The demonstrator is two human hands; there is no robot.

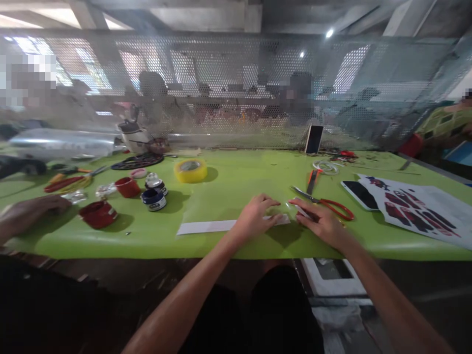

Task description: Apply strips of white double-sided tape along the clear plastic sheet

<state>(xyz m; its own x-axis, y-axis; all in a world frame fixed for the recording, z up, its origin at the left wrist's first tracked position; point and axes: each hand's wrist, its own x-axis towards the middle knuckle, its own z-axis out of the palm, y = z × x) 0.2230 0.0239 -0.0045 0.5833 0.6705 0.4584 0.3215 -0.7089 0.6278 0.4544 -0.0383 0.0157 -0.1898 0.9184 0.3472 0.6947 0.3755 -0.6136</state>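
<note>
My left hand (pixel 254 215) rests over the right part of a long white paper strip (pixel 204 227), its fingers and thumb apart. The strip lies flat near the table's front edge. Beside it, my right hand (pixel 324 226) pinches a small, narrow white piece (pixel 302 211) between thumb and fingers; its exact kind is unclear. A glint of something clear shows between the two hands. Red-handled scissors (pixel 337 208) lie just behind my right hand, blades pointing left. Behind them is an orange and black cutter knife (pixel 313 181).
A yellow tape roll (pixel 190 171), red containers (pixel 98 214) and a dark blue jar (pixel 153 199) stand left on the green table (pixel 236 172). Another person's hand (pixel 40 209) rests far left. Right are a phone (pixel 359 195) and a printed sheet (pixel 420 206); another phone (pixel 314 139) leans behind.
</note>
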